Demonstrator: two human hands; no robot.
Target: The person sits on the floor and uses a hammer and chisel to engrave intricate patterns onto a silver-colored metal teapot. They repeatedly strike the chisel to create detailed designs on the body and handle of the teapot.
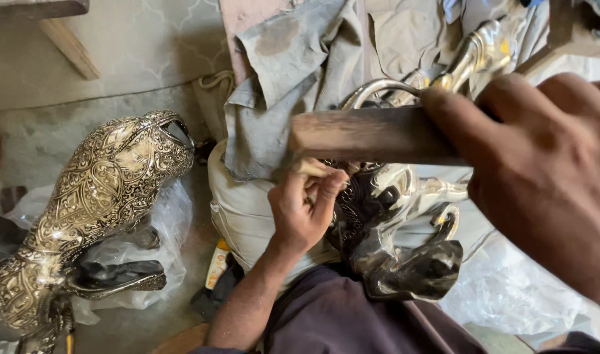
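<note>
**Chasing a metal figure: tool and block at the workpiece**

Right hand, at the right of the frame, is clenched round a wooden block whose long axis runs nearly level, its free end pointing left. Left hand, at centre, pinches a thin tool between thumb and fingers; its tip is hidden, so the contact point is uncertain. The workpiece, a shiny metal figure, lies on a pale cushion at centre right, long axis running from upper right to lower centre. Its surface looks mostly smooth, with a dark patterned patch just beside the left hand: by this judgement the ornament is begun and largely outstanding. A fully patterned figure lies at lower left on the floor.
</note>
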